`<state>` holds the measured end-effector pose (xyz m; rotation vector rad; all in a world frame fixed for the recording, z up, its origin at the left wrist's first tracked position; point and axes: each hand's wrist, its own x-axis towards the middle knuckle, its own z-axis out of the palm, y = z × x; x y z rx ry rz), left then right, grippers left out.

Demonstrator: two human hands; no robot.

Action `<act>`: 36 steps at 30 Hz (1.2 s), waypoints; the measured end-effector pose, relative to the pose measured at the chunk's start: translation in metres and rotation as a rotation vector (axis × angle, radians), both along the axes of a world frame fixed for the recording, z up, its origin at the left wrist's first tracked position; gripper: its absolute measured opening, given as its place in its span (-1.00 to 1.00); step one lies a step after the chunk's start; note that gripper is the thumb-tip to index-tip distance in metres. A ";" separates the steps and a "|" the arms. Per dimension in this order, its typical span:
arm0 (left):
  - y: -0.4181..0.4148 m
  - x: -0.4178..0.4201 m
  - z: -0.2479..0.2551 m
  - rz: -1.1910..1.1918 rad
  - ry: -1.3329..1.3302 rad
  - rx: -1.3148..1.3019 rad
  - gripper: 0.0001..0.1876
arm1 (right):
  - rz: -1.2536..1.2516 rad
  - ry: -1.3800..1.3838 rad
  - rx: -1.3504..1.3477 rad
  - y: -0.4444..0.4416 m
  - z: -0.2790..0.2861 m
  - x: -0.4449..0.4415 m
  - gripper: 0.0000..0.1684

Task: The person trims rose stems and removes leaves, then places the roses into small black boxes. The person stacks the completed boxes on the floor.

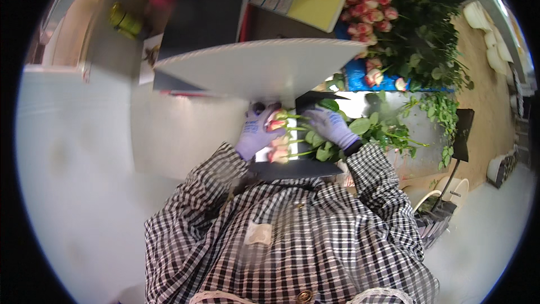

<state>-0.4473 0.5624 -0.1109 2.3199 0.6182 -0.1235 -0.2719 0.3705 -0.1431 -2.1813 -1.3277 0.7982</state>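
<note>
Several red-and-cream roses [278, 154] lie in a row on a white sheet, heads to the left and leafy stems to the right. My left hand [257, 130], in a lilac glove, rests around the upper rose heads, its thumb beside a bloom. My right hand [329, 124], gloved alike, touches the upper stems and leaves; its fingertips are partly hidden. A dark panel [295, 169] runs along the near side of the roses. Beyond my hands stands a curved grey-white corrugated sheet [261, 65].
A large pile of roses [371, 4] with dense foliage lies on a blue surface [355, 75] at the upper right. A yellow-and-white card [316, 2] lies beyond the sheet. Cut leaves hang near a dark paddle-shaped plate [463, 135]. A bucket [438, 215] stands at lower right.
</note>
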 end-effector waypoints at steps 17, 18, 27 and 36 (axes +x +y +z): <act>0.003 0.001 0.041 -0.090 0.068 -0.132 -0.25 | -0.241 -0.487 -0.431 -0.009 0.060 0.232 -0.51; 0.001 0.001 0.040 -0.013 0.146 -0.226 -0.30 | -0.226 -0.483 -0.496 -0.006 0.052 0.233 -0.52; -0.019 0.003 0.015 0.184 -0.045 0.165 -0.48 | -0.285 -1.233 0.115 -0.097 0.263 0.170 -0.42; -0.015 0.002 -0.040 0.427 -0.113 -0.310 -0.31 | 0.421 -0.751 -0.119 -0.004 0.255 -0.007 -0.52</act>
